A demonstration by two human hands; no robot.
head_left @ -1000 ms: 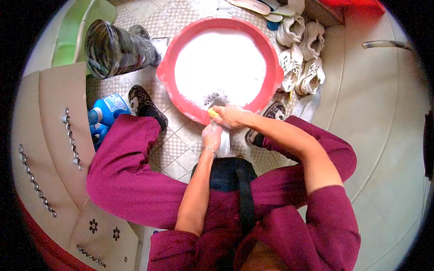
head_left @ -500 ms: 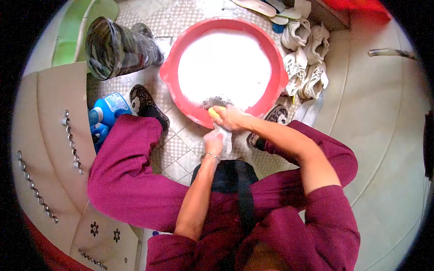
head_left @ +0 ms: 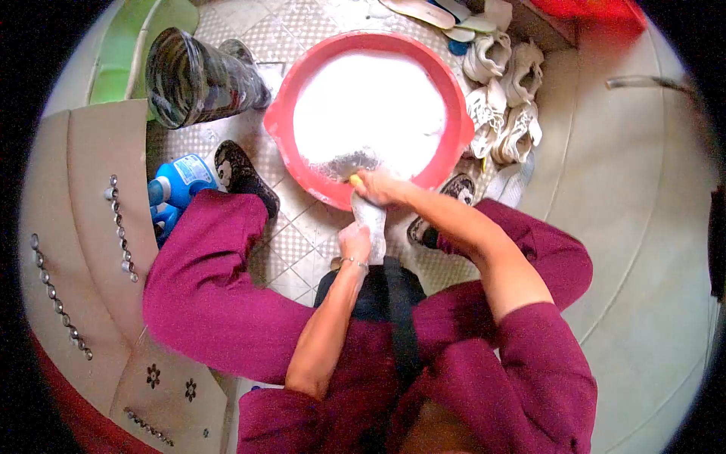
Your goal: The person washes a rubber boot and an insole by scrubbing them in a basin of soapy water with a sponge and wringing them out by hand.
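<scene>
My left hand (head_left: 355, 242) is closed on the lower part of a wet, whitish cloth-like item (head_left: 370, 219) below the basin's near rim. At that rim, my right hand (head_left: 380, 187) is closed round a small yellow object (head_left: 355, 180), over the upper end of the whitish item. The red basin (head_left: 278, 125) holds white foam (head_left: 370, 106), with a darker patch of water showing near my right hand. What the yellow object is, I cannot make out.
Blue bottles (head_left: 187, 180) stand at the left, near a dark patterned bucket (head_left: 215, 79) lying tilted. White shoes (head_left: 522, 72) and insoles (head_left: 420, 11) are right of and behind the basin. My slippered feet flank the basin. Pale panels rise on both sides.
My right hand has moved slightly up and left over the rim, and my left hand slightly down. More of the whitish item shows between them. The dark patch in the foam has grown.
</scene>
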